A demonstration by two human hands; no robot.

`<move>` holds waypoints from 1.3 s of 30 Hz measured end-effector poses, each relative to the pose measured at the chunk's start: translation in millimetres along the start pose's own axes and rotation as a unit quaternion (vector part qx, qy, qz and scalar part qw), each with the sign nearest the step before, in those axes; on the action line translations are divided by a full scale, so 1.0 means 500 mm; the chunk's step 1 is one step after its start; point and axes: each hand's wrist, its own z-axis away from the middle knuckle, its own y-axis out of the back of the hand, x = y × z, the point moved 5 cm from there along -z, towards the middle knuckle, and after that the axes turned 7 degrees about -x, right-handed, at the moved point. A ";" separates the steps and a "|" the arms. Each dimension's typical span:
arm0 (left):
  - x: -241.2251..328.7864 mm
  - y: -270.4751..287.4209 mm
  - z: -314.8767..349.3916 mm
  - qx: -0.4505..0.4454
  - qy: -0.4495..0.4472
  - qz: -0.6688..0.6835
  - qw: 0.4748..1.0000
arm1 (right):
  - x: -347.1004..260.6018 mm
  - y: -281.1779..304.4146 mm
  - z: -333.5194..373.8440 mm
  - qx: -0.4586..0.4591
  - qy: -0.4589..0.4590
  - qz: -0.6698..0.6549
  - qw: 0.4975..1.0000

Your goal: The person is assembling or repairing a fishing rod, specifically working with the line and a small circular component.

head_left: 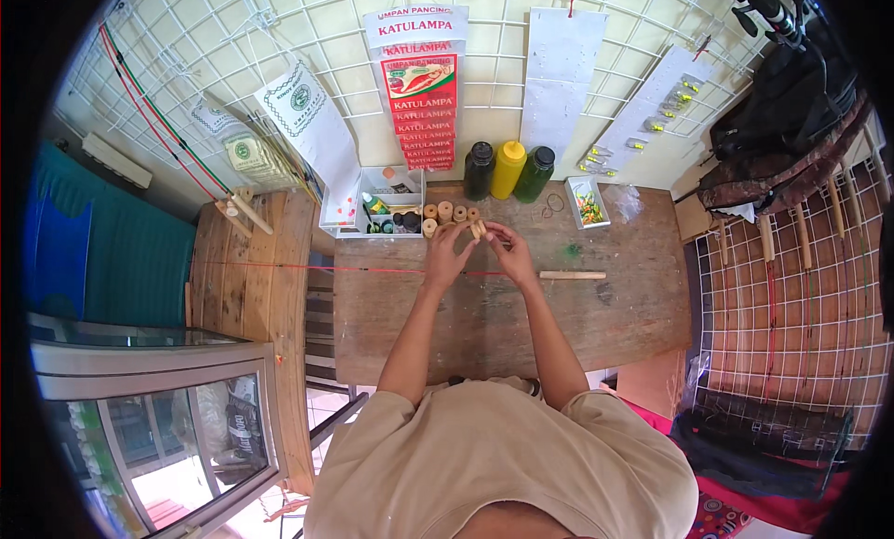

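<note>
Over the far part of the wooden table, my left hand (447, 252) and my right hand (509, 254) meet with their fingertips on a small wooden spool (478, 230). Both hands are closed on it, thumbs toward each other. Several more wooden spools (445, 211) stand just beyond my left hand. Below my hands a thin red fishing rod (372, 270) lies across the table, passing under my wrists. Its pale wooden handle (573, 275) rests to the right of my right hand.
A white divided box (380, 236) with small bottles stands left of the spools. Black, yellow (507, 171) and green bottles line the wall. A small white tray (587, 204) holds colourful bits. Packets (419, 110) hang on the wire grid. A glass-paned frame (168, 427) is lower left.
</note>
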 end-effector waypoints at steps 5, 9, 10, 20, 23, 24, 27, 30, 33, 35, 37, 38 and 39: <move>0.006 0.007 -0.004 0.007 -0.030 0.023 0.999 | -0.063 0.003 0.008 0.003 0.014 0.063 0.998; 0.055 0.024 -0.017 0.020 -0.062 0.029 0.997 | -0.074 0.020 0.006 0.004 0.030 0.068 0.997; 0.069 0.032 -0.019 0.018 -0.058 0.029 0.998 | -0.075 0.020 0.005 0.004 0.030 0.067 0.997; 0.047 0.034 -0.032 0.005 -0.044 0.020 0.999 | -0.057 0.019 -0.005 0.013 0.058 0.091 0.994; 0.004 0.044 -0.024 0.031 -0.026 -0.098 0.994 | -0.038 0.020 -0.011 0.036 0.038 0.154 0.987; -0.012 0.049 -0.019 0.034 -0.008 -0.131 0.991 | -0.035 0.018 -0.013 0.045 0.029 0.185 0.981; -0.043 0.050 -0.018 0.036 -0.003 -0.192 0.981 | -0.018 0.016 -0.024 0.055 0.050 0.275 0.959; -0.061 0.039 -0.022 0.021 -0.013 -0.229 0.973 | 0.003 0.007 -0.038 0.063 0.107 0.290 0.949; -0.066 0.027 -0.024 0.004 -0.013 -0.248 0.969 | 0.024 -0.004 -0.063 0.036 0.074 0.319 0.944; -0.074 0.025 -0.021 0.002 -0.012 -0.261 0.965 | 0.014 -0.024 -0.076 0.026 0.090 0.329 0.940; -0.080 0.019 -0.020 -0.002 0.000 -0.289 0.957 | 0.010 -0.039 -0.089 0.020 0.103 0.341 0.934; -0.079 0.018 -0.023 -0.004 -0.001 -0.288 0.958 | 0.013 -0.044 -0.098 0.012 0.098 0.339 0.936; -0.076 0.015 -0.025 -0.009 -0.016 -0.283 0.959 | 0.016 -0.046 -0.106 0.005 0.093 0.336 0.937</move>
